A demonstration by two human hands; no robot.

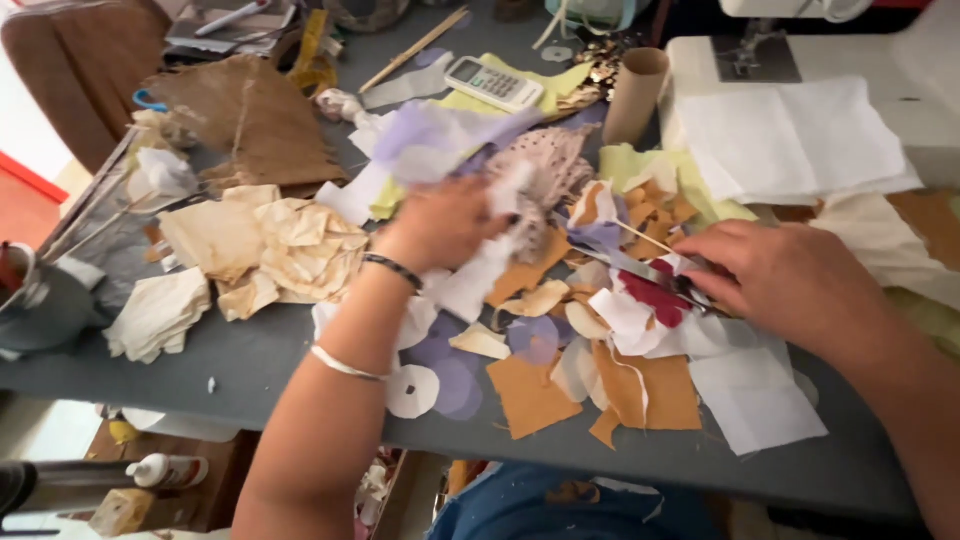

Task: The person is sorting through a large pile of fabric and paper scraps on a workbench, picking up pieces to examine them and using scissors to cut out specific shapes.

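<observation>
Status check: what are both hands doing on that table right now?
Left hand gripping white fabric scrap. Right hand resting on scissors. Cut fabric scraps heaped all around.

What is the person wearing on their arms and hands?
Both arms are bare, with no sleeves or gloves. The left hand has a dark beaded bracelet at its wrist and a thin white band further up the forearm. The right hand shows nothing worn.
</observation>
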